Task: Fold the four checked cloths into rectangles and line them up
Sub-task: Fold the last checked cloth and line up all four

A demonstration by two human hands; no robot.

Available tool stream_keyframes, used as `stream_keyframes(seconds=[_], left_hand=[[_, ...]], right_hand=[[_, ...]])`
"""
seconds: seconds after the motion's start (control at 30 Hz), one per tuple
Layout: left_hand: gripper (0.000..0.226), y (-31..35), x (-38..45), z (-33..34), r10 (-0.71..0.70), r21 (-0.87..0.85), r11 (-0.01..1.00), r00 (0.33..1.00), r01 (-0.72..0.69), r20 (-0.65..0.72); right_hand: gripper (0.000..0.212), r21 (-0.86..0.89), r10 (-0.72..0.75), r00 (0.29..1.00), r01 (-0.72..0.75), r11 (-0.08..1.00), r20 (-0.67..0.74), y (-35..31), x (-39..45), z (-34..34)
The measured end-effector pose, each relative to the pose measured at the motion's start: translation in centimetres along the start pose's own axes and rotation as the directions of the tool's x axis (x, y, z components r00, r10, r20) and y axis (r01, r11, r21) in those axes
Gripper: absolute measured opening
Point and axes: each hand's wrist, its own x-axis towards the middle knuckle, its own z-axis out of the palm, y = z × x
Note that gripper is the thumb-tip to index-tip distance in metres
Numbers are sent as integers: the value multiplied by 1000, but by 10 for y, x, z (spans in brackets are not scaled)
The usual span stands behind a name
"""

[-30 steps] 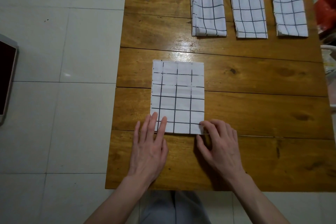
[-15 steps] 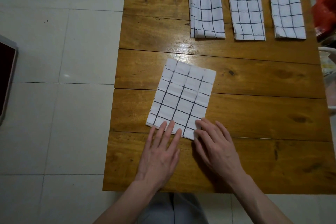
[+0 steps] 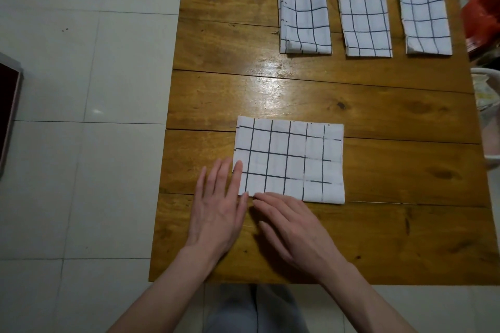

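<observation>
Both grips lie flat with straight fingers at the lower centre of the frame: the left hand (image 3: 216, 208) touches the left edge of the half-folded white cloth with dark checks (image 3: 289, 161), the right hand (image 3: 293, 227) its near edge. Three folded checked cloths (image 3: 364, 21) sit in a row at upper right on the brown wooden desk (image 3: 405, 238). To fold well, I judge the left edge should meet the right squarely, then be smoothed. No container shows clearly; a red bag (image 3: 484, 19) at the right edge hides its contents

Fourth cloth (image 3: 289, 161) lies flat, lengthwise, near three folded cloths (image 3: 364, 21).
</observation>
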Motion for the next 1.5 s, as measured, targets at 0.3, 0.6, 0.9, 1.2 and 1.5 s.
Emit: stream_keyframes(seconds=[0.3, 0.6, 0.9, 1.2, 1.5], left_hand=[[64, 27, -33, 17, 286, -22, 958, 958, -286, -3], [65, 28, -32, 23, 244, 34, 969, 968, -246, 58], [71, 16, -30, 20, 266, 42, 961, 956, -273, 121], [69, 10, -34, 21, 171, 19, 985, 980, -174, 97], [72, 2, -38, 20, 134, 23, 990, 986, -137, 94]], right_hand=[[59, -216, 196, 978, -206, 954, -67, 9, -22, 19], [73, -268, 194, 977, -163, 950, 92, 19, -22, 28], [77, -287, 193, 974, -153, 946, 118, 52, -49, 8], [76, -315, 282, 956, -244, 917, 79, 87, -90, -6], [73, -253, 297, 954, -276, 927, 47, 83, -88, -5]])
